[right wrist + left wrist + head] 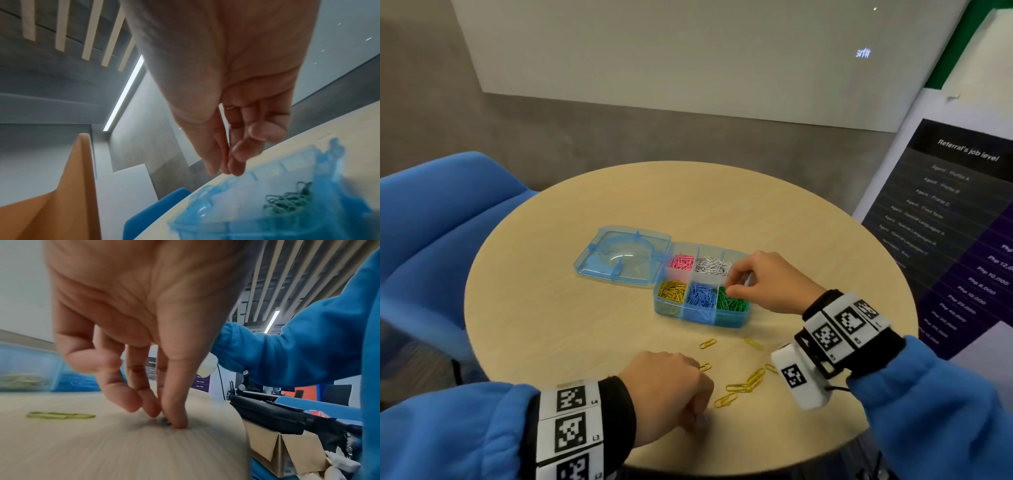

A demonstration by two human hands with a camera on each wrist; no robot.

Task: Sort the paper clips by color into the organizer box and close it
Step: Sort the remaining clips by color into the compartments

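About eight yellow clips lay right of the left hand, fingertips pinched on a small clip; right hand, fingers together, hovered above the six-compartment box.

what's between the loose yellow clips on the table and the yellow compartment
Nothing visible. The loose yellow clips lie on bare table in front of the organizer box, whose lid lies open to the left, leaving the yellow compartment uncovered.

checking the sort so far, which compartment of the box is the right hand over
The green-clip compartment, at the near right corner of the organizer box; the right hand hovers at its far edge, beside the white clips.
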